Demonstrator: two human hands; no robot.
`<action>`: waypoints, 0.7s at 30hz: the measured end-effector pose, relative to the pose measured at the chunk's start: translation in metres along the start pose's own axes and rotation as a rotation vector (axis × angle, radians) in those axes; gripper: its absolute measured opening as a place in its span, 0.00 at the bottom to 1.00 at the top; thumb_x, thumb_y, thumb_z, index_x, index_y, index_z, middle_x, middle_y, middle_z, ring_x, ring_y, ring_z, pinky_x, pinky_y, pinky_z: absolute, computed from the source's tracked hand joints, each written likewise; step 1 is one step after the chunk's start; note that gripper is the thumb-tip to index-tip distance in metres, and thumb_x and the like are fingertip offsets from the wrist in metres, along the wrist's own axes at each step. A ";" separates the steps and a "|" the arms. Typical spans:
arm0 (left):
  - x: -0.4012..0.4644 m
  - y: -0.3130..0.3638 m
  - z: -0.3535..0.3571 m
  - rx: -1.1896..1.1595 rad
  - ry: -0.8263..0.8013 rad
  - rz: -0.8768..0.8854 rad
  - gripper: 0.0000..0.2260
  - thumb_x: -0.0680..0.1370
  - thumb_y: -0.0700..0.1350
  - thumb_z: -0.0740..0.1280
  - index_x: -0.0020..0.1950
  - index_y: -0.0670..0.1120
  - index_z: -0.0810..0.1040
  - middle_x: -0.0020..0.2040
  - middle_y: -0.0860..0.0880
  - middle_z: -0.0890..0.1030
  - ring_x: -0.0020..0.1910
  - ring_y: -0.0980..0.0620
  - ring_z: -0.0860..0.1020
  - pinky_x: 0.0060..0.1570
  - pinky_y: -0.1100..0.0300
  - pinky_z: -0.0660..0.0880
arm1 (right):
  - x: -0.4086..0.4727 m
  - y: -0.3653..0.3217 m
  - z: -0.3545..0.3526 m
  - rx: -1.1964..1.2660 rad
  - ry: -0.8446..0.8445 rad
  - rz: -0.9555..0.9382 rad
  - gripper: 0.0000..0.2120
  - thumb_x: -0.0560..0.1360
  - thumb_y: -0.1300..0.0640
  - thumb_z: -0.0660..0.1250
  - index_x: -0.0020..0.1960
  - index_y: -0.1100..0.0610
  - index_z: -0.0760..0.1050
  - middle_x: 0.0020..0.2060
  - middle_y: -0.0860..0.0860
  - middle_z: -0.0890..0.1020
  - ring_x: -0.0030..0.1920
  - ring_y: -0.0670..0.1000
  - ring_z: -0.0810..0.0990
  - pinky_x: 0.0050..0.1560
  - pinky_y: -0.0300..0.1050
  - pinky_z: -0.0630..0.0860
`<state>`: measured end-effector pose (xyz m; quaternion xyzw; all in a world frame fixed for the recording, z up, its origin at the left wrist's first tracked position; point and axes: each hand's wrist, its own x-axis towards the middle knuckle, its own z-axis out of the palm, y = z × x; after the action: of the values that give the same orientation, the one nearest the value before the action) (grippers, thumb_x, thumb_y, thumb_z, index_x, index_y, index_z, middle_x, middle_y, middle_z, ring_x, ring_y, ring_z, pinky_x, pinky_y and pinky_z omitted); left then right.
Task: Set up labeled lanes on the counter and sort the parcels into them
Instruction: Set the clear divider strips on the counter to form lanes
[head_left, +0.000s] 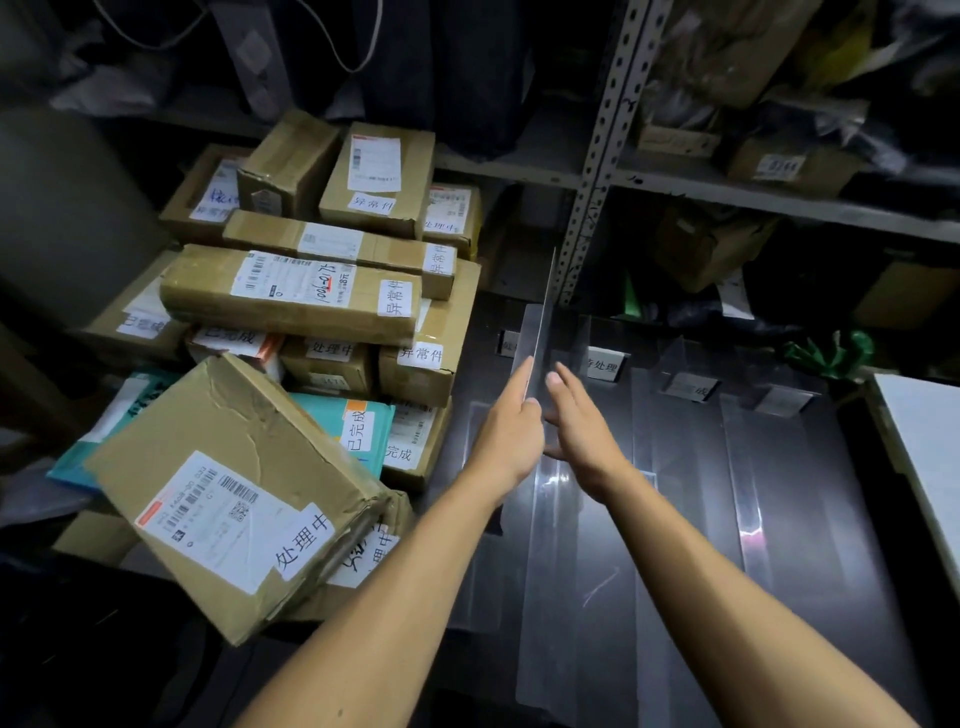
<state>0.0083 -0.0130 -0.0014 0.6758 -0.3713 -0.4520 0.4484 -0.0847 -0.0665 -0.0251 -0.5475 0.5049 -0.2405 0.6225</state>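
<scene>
- While both hands are out over the dark counter, the thing that matters is the clear plastic divider standing on edge between them, its long axis running straight away from the person toward the shelf post.
- Left hand has the divider: fingers on its left face with the thumb wrapped round the near top edge, so that's a real grip on the sheet.
- Right hand is flat with straight fingers against the divider's right face, more steadying than grabbing. It holds nothing itself.
- Sheet looks roughly upright, maybe leaning a touch. I can't tell if its bottom edge is seated on the counter or floating just above it.
- To the right, more clear dividers already stand on the counter, with small label cards at the far end of each lane. This one sits at the left end of the row, nearest the parcels.
- Parcel pile is stacked just left of the lanes, none in a lane yet, so sorting hasn't begun by my read.
- Left hand is nearer the pile, so once this divider stands alone, that's the obvious hand to reach for a parcel.
</scene>
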 end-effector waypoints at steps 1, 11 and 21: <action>-0.001 0.005 0.007 -0.011 -0.015 0.006 0.24 0.84 0.41 0.51 0.80 0.57 0.57 0.80 0.54 0.60 0.78 0.54 0.59 0.72 0.60 0.56 | -0.001 -0.009 -0.007 0.026 -0.015 -0.002 0.31 0.80 0.36 0.57 0.80 0.44 0.55 0.79 0.44 0.61 0.75 0.51 0.67 0.65 0.61 0.75; -0.033 0.051 0.118 -0.196 -0.323 0.016 0.24 0.81 0.46 0.58 0.71 0.71 0.62 0.70 0.51 0.72 0.68 0.50 0.73 0.65 0.47 0.71 | -0.050 -0.032 -0.136 0.008 0.124 -0.049 0.22 0.82 0.48 0.57 0.75 0.42 0.65 0.62 0.43 0.78 0.57 0.48 0.82 0.51 0.51 0.83; -0.094 0.012 0.270 -0.252 -0.482 -0.234 0.26 0.81 0.40 0.63 0.75 0.60 0.65 0.65 0.53 0.75 0.49 0.58 0.80 0.43 0.57 0.77 | -0.135 0.064 -0.263 -0.011 0.248 0.182 0.09 0.81 0.53 0.59 0.55 0.52 0.78 0.47 0.51 0.85 0.45 0.45 0.85 0.44 0.48 0.78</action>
<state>-0.2775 -0.0046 -0.0149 0.5263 -0.3275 -0.6906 0.3725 -0.3865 -0.0484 -0.0062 -0.4691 0.6268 -0.2461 0.5713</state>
